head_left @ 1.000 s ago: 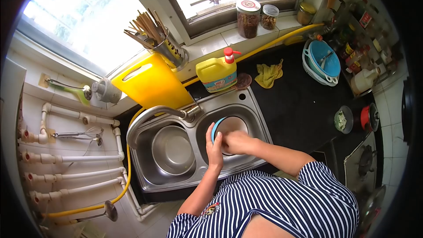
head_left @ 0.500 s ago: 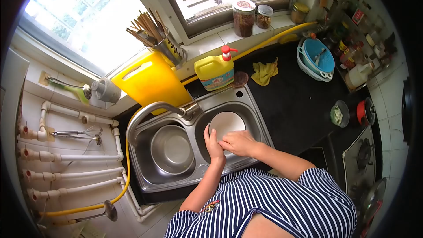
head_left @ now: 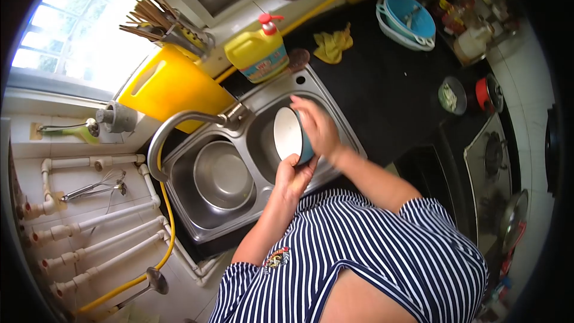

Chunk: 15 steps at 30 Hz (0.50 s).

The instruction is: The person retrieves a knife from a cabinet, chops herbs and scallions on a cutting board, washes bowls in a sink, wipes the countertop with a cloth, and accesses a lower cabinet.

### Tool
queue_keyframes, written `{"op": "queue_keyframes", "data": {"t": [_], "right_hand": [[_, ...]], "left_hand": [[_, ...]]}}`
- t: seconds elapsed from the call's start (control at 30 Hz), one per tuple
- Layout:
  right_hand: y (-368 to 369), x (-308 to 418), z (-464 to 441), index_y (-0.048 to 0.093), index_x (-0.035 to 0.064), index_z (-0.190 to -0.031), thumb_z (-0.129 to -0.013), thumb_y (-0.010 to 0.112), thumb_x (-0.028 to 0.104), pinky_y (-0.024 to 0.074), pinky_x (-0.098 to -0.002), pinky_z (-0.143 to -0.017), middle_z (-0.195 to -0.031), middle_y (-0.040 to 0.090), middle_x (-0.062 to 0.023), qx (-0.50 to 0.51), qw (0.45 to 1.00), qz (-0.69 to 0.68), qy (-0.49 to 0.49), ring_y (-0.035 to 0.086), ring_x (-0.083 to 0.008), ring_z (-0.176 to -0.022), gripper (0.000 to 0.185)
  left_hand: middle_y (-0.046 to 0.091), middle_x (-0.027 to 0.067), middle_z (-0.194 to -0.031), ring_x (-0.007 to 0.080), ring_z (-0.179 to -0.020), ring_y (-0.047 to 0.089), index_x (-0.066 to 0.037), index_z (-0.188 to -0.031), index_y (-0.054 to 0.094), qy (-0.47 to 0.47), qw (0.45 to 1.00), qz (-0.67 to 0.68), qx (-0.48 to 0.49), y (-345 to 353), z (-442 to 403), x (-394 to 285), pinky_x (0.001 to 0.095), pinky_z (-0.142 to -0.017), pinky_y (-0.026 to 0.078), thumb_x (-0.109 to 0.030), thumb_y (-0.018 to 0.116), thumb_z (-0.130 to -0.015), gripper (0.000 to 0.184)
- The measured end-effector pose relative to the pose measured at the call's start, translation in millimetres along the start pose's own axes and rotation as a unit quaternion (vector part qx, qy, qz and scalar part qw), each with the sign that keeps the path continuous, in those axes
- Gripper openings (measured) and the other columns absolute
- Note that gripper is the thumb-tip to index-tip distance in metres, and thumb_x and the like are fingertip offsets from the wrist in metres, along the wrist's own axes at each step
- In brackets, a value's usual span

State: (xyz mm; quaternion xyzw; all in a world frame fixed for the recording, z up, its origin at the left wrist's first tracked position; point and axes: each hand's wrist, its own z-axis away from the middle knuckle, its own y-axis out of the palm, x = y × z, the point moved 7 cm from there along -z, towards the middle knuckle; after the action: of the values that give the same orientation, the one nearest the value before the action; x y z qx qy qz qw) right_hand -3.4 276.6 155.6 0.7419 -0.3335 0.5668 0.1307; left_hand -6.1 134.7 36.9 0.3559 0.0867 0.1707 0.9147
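Observation:
A bowl (head_left: 288, 134), white inside and blue-teal outside, is tilted on its side over the right basin (head_left: 263, 134) of the steel sink. My left hand (head_left: 293, 177) grips its lower rim, the thumb at the inner edge and the fingers beneath. Against the bowl's outer wall lies my right hand (head_left: 321, 128), fingers stretched out and slightly blurred; its palm side is hidden. In the left basin sits a steel pot (head_left: 223, 174). The curved faucet (head_left: 179, 121) arches over that left side.
Behind the sink stand a yellow cutting board (head_left: 179, 90), a yellow detergent jug (head_left: 258, 54) and a chopstick holder (head_left: 182, 39). On the black counter lie a yellow cloth (head_left: 333, 43), blue and white baskets (head_left: 409, 17) and a glass bowl (head_left: 452, 96). A stove (head_left: 484, 173) is at right.
The bowl has been lifted and turned onto its side. My right hand has shifted from its near rim to its outer wall. The view has tilted and moved.

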Motion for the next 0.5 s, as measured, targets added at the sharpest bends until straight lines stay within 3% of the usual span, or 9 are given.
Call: {"op": "queue_keyframes", "data": {"t": [0.07, 0.1, 0.13, 0.2, 0.27, 0.37, 0.43, 0.47, 0.5], "right_hand": [[-2.9, -13.9, -9.1, 0.065, 0.0036, -0.118, -0.099, 0.055, 0.013, 0.0525, -0.0403, -0.098, -0.126, 0.067, -0.0186, -0.003, 1.0, -0.008, 0.007, 0.065, -0.0352, -0.115, 0.023], [-0.9, 11.2, 2.5, 0.068, 0.0026, -0.116, -0.098, 0.055, 0.014, 0.0495, -0.0417, -0.104, -0.126, 0.067, -0.0185, -0.026, 0.998, 0.017, -0.056, 0.064, -0.0347, -0.118, 0.025], [1.9, 43.8, 19.2, 0.07, 0.0043, -0.113, -0.095, 0.058, 0.016, 0.0428, -0.0415, -0.112, -0.126, 0.068, -0.0147, -0.04, 0.974, 0.104, -0.196, 0.063, -0.0295, -0.122, 0.025], [28.4, 56.5, 61.8, 0.071, 0.007, -0.114, -0.093, 0.061, 0.019, 0.0352, -0.0435, -0.118, -0.128, 0.068, -0.0107, 0.106, 0.918, 0.203, -0.323, 0.059, -0.0266, -0.128, 0.026], [33.4, 55.0, 70.1, 0.072, 0.0106, -0.113, -0.09, 0.063, 0.021, 0.0351, -0.0444, -0.118, -0.127, 0.069, -0.0081, 0.111, 0.905, 0.225, -0.345, 0.057, -0.0263, -0.131, 0.027], [5.0, 75.8, 14.0, 0.073, 0.0098, -0.112, -0.09, 0.064, 0.024, 0.0413, -0.0419, -0.112, -0.125, 0.07, -0.0083, 0.041, 0.938, 0.217, -0.268, 0.06, -0.029, -0.126, 0.028], [2.1, 46.9, -25.1, 0.071, 0.0062, -0.12, -0.098, 0.058, 0.026, 0.0441, -0.0374, -0.109, -0.131, 0.066, -0.0104, 0.206, 0.978, -0.007, -0.018, 0.058, -0.0269, -0.127, 0.033], [5.7, 33.8, -31.0, 0.07, 0.0045, -0.121, -0.1, 0.056, 0.03, 0.044, -0.0349, -0.108, -0.13, 0.067, -0.0091, 0.303, 0.933, -0.156, 0.116, 0.059, -0.023, -0.125, 0.036], [7.5, 26.1, -31.6, 0.069, 0.0038, -0.124, -0.101, 0.054, 0.032, 0.0449, -0.0331, -0.107, -0.13, 0.066, -0.0086, 0.338, 0.899, -0.229, 0.156, 0.06, -0.0197, -0.121, 0.039]], "left_hand": [[0.06, 0.0275, -0.128, 0.0414, -0.122, 0.06, 0.016, -0.122, 0.052, -0.04, 0.999, 0.017, 0.021, 18.6, 9.6, 5.2, 0.0509, -0.108, 0.052, 0.002, 0.042, -0.097, 0.031], [0.06, 0.0265, -0.13, 0.0388, -0.121, 0.061, 0.014, -0.124, 0.052, -0.036, 0.998, 0.037, 0.03, 13.0, 7.0, 1.4, 0.0479, -0.106, 0.054, 0.001, 0.043, -0.098, 0.03], [0.061, 0.0219, -0.129, 0.0337, -0.118, 0.063, 0.008, -0.126, 0.053, -0.082, 0.987, 0.1, 0.098, 16.2, 3.4, -1.4, 0.0451, -0.103, 0.056, -0.005, 0.046, -0.101, 0.029], [0.063, 0.0166, -0.127, 0.0289, -0.115, 0.064, 0.003, -0.126, 0.055, -0.088, 0.98, 0.079, 0.157, 33.9, 11.9, 9.0, 0.0428, -0.098, 0.058, -0.013, 0.05, -0.104, 0.028], [0.062, 0.0141, -0.131, 0.0291, -0.121, 0.062, -0.001, -0.129, 0.055, -0.09, 0.975, 0.023, 0.203, 12.0, 4.3, 1.3, 0.0402, -0.101, 0.056, -0.022, 0.05, -0.107, 0.031], [0.06, 0.0181, -0.132, 0.0311, -0.119, 0.062, 0.002, -0.131, 0.053, -0.143, 0.981, 0.011, 0.134, 0.9, 12.7, -9.4, 0.0417, -0.098, 0.058, -0.018, 0.051, -0.105, 0.033], [0.058, 0.0249, -0.134, 0.0366, -0.112, 0.066, 0.005, -0.135, 0.051, -0.164, 0.978, -0.077, 0.105, 4.0, 22.4, -11.9, 0.0454, -0.091, 0.062, -0.016, 0.05, -0.104, 0.037], [0.056, 0.03, -0.134, 0.0409, -0.104, 0.069, 0.007, -0.137, 0.049, -0.18, 0.964, -0.162, 0.111, 7.3, 27.0, -11.0, 0.0487, -0.086, 0.064, -0.016, 0.049, -0.104, 0.04], [0.056, 0.0312, -0.133, 0.0423, -0.101, 0.07, 0.006, -0.137, 0.049, -0.217, 0.947, -0.16, 0.175, 15.2, 30.3, -4.9, 0.05, -0.086, 0.064, -0.021, 0.049, -0.104, 0.043]]}}
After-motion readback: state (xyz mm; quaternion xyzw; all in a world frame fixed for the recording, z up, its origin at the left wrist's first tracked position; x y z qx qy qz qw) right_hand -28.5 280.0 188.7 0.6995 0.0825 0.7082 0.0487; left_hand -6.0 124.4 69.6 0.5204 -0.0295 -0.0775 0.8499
